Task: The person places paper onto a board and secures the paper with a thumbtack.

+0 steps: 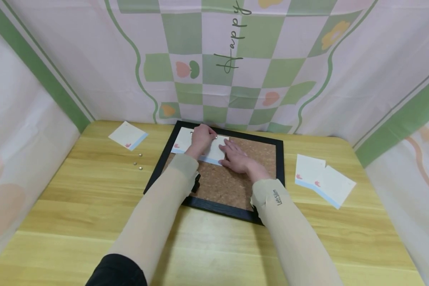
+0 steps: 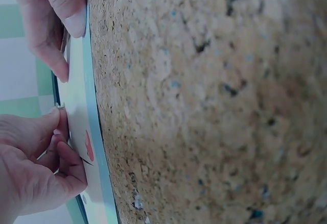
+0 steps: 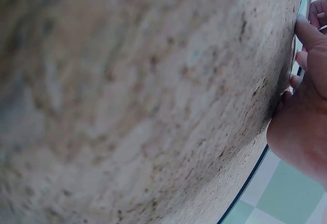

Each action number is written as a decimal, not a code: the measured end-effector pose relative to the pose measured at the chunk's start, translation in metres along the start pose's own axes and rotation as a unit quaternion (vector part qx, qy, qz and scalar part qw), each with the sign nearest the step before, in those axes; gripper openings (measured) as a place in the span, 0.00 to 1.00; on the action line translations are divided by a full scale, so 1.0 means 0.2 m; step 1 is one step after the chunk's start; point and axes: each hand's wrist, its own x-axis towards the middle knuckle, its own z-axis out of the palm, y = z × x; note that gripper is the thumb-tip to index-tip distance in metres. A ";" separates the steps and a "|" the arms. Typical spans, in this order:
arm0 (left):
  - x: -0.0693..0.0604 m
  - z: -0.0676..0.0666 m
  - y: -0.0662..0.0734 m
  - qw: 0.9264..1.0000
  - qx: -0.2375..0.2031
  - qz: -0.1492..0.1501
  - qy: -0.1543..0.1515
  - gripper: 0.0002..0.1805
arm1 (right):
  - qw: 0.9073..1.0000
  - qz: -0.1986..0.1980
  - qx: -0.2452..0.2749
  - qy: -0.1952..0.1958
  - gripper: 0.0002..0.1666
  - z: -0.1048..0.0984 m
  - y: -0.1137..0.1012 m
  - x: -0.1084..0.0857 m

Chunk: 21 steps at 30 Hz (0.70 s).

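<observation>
A black-framed cork board lies on the table. Two white cards with blue lower edges are side by side at its top left: one at the corner, the other between the hands. My left hand pinches a small silver pin at the second card's upper part; in the left wrist view the pin shows between thumb and fingertip of the left hand. With spread fingers my right hand rests on that card's right edge; in the right wrist view the hand lies over the cork.
On the table, a loose card and several silver pins lie left of the board. Two more cards, touching or overlapping, lie to its right. A checkered cloth hangs behind the table.
</observation>
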 end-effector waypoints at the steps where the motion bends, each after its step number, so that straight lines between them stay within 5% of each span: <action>1: 0.00 0.00 0.00 1.000 0.001 0.002 0.001 0.08 | 1.000 -0.001 -0.001 0.001 0.39 0.00 0.00 0.00; 21: 0.01 0.02 0.03 0.999 0.041 -0.004 -0.003 0.08 | 1.000 0.001 0.000 0.004 0.38 0.00 -0.01 -0.01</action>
